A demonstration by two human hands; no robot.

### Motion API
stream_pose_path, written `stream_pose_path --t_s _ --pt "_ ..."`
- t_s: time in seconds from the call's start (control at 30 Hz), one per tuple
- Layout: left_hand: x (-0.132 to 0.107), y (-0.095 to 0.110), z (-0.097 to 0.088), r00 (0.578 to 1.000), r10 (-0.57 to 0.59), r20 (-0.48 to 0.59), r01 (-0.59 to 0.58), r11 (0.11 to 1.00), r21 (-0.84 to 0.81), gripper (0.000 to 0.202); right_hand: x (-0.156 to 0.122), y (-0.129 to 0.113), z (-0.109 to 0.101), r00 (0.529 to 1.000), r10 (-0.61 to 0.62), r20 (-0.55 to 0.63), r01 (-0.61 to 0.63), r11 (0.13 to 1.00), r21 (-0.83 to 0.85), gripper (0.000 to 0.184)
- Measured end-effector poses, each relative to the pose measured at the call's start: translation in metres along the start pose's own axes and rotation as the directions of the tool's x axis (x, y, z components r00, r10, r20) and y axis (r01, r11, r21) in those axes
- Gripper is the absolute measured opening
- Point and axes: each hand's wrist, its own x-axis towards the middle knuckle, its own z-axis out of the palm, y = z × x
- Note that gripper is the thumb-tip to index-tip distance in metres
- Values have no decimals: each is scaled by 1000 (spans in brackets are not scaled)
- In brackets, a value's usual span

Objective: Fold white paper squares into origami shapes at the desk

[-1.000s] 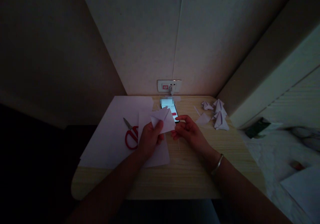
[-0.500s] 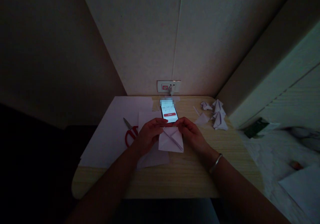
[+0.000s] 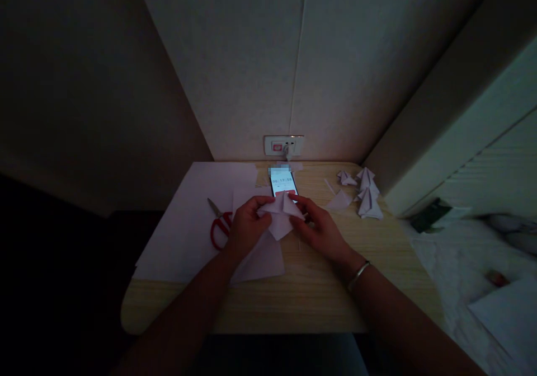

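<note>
In dim light, my left hand (image 3: 247, 225) and my right hand (image 3: 318, 228) both pinch a folded white paper piece (image 3: 282, 214) just above the wooden table (image 3: 319, 286). The paper is creased into a peaked, tent-like shape between my fingers. A lit phone (image 3: 283, 184) lies right behind it. Under my left hand lies a smaller white sheet (image 3: 262, 258). A thin bangle (image 3: 356, 268) sits on my right wrist.
Red-handled scissors (image 3: 218, 228) lie on a large white sheet (image 3: 188, 219) at the left. Several folded paper figures (image 3: 366, 194) and a paper scrap (image 3: 339, 200) sit at the back right. A wall socket (image 3: 284, 145) is behind the phone. A bed (image 3: 474, 264) adjoins on the right.
The paper was first held up in my left hand alone, then brought flat between both hands; now it is pushed together into a peaked fold.
</note>
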Motion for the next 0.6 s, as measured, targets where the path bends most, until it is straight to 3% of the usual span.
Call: stream_pose_path --t_s 0.2,0.33,0.47,0.6 --pt "-4 -4 5 990 132 42 -135 988 75 42 -1 -4 3 993 114 -39 -103 972 209 42" --pt "-6 -2 6 973 199 121 -210 973 92 51 1 -5 4 984 172 -43 -146 925 352 27" --pt "-8 -2 5 936 308 169 -337 924 181 52 3 -6 4 979 202 -15 -179 898 403 33" --pt "-11 -3 4 939 308 155 -335 918 210 50 3 -9 4 984 178 -12 -151 865 479 24"
